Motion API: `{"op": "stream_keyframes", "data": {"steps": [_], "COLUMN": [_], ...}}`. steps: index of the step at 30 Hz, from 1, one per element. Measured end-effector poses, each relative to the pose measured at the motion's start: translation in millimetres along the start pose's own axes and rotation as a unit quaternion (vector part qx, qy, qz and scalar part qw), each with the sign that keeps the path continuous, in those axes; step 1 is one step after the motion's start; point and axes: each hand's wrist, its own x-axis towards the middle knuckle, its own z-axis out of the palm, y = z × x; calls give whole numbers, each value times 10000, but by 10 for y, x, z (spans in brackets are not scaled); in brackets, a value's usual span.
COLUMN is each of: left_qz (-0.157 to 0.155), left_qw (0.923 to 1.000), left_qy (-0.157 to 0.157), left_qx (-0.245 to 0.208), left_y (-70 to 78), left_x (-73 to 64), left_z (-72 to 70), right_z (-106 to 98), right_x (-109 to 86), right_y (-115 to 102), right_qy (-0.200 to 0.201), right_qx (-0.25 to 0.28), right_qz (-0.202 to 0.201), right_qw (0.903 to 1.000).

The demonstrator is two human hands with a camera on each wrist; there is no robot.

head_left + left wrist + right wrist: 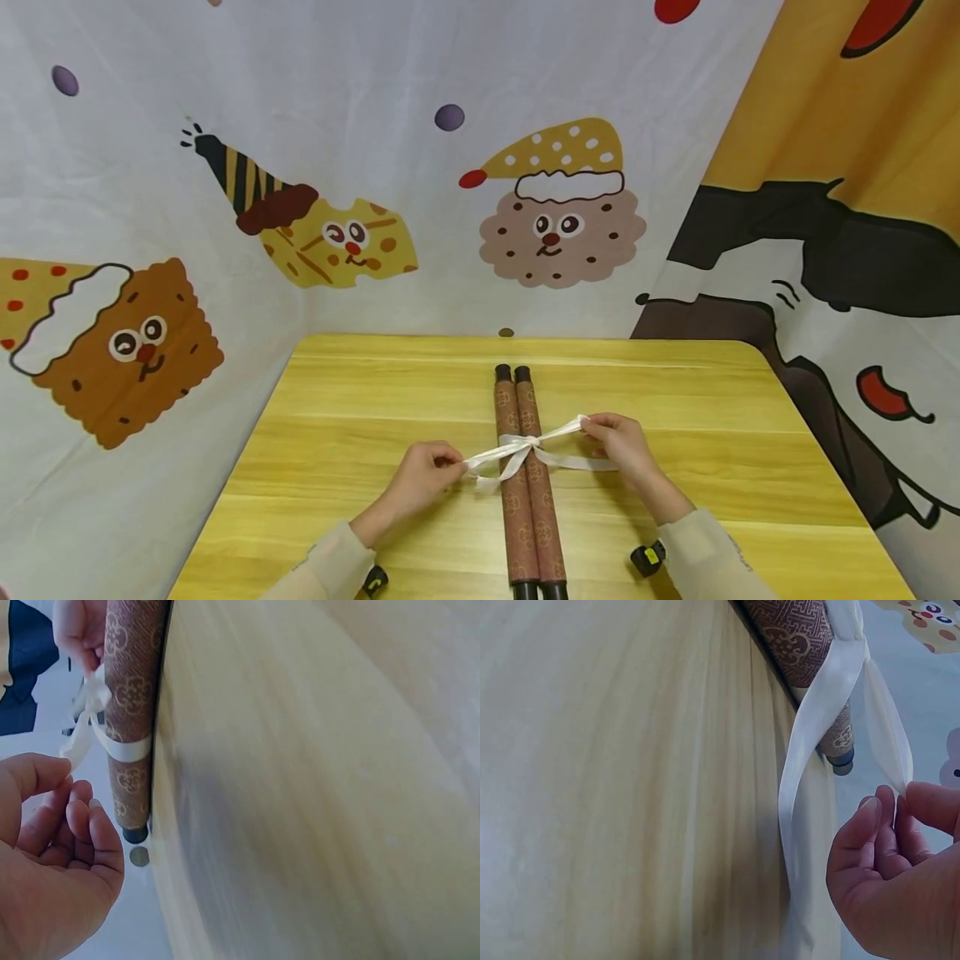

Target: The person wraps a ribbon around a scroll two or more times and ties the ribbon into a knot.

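Observation:
Two brown patterned scrolls [512, 508] with black end knobs lie side by side on the table. Around their middle runs a white ribbon [532, 443], knotted on top in a bow. My left hand [423, 482] pinches the bow's left loop between thumb and fingertip, and my right hand [624, 446] pinches the right loop, so both loops are stretched outward. One loose ribbon tail [799, 765] hangs down beside the right hand in the right wrist view. A shorter tail [487, 483] lies left of the scrolls. In the left wrist view the second scroll is hidden.
The wood-grain table [337, 392] has its far edge near a white cloth backdrop [337, 75] printed with cartoon food. A patterned cloth [825, 250] hangs at the right. Small black wrist devices [647, 558] sit by both cuffs.

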Motion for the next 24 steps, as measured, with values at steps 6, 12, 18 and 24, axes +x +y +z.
{"op": "stream_keyframes", "data": {"steps": [6,12,18,24], "left_qz": [-253,-297,-175,4], "left_qw": [9994,9978,9936,9904], "left_qy": [54,190,105,-1], "left_qx": [210,565,1113,1381], "left_y": [-81,-150,-182,-160], "left_x": [14,66,137,164], "left_z": [-60,-94,-119,-121], "right_z": [-30,-33,-25,-53], "right_x": [23,14,4,-8], "right_y": [52,79,87,130], "right_qy": [-9,70,164,152], "right_qx": [-125,-240,-515,-622], "right_qz": [23,117,58,113], "right_qw": [9999,9996,9985,9979]}}
